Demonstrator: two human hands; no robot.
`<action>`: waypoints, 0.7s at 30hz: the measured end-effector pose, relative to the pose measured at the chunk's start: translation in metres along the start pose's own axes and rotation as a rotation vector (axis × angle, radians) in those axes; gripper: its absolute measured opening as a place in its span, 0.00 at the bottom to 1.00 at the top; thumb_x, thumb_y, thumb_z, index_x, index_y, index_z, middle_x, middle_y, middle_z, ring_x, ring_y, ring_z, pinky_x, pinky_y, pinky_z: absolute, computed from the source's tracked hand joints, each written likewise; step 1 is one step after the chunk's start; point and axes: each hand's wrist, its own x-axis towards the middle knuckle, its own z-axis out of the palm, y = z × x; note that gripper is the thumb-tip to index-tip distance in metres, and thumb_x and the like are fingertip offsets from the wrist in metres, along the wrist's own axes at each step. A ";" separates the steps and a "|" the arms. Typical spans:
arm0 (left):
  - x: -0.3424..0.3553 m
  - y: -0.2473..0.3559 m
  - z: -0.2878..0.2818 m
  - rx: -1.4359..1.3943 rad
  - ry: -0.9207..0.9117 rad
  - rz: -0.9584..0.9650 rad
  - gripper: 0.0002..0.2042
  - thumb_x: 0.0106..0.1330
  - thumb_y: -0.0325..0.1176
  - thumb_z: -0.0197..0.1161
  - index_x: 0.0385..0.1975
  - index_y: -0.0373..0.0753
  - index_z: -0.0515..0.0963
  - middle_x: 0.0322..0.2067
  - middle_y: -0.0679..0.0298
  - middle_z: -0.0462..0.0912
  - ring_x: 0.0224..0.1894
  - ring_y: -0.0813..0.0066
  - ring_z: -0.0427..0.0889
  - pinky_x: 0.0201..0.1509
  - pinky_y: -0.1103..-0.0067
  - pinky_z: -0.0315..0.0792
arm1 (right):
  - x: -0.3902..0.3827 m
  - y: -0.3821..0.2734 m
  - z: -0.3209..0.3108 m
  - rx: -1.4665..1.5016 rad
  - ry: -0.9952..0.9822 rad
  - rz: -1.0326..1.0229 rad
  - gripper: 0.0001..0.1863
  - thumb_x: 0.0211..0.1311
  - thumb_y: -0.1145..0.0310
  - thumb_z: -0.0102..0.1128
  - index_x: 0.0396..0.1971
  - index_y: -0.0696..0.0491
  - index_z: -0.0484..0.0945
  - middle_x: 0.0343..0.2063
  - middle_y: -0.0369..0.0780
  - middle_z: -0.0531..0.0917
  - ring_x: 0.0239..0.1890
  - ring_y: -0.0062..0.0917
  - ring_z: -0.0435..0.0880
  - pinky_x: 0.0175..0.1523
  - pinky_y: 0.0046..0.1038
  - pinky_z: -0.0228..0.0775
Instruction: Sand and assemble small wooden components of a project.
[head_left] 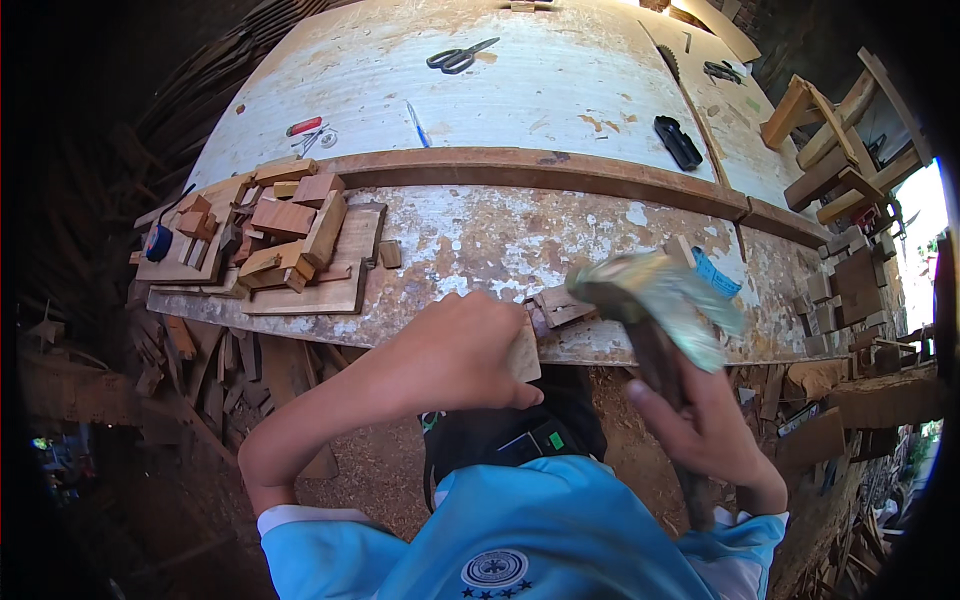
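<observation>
a brown wooden beam [540, 170] crosses the pale, paint-worn worktop [450, 235]. beyond it lie dark scissors [455, 62], a red object [303, 127], a slender blue-and-white object [417, 128] and a black case [678, 143]; nearer, flat wooden boards [364, 250] lie at left and a blue strip [715, 273] at right.

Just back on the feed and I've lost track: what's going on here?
A person is working at the near edge of a paint-splotched bench. The left hand grips a pale wood piece, mostly hidden by the fingers. The right hand holds a dark-handled tool; its upper part is too blurred to make out. Between the hands lies a small block. A pile of offcuts sits to the left, and scissors lie toward the far side.
</observation>
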 end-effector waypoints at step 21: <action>0.021 -0.030 -0.020 -0.086 0.005 0.068 0.21 0.41 0.42 0.67 0.30 0.29 0.78 0.24 0.50 0.80 0.29 0.59 0.80 0.35 0.72 0.72 | -0.020 0.012 -0.004 -0.060 0.127 0.012 0.24 0.55 0.70 0.58 0.51 0.62 0.65 0.24 0.48 0.78 0.24 0.32 0.79 0.30 0.30 0.68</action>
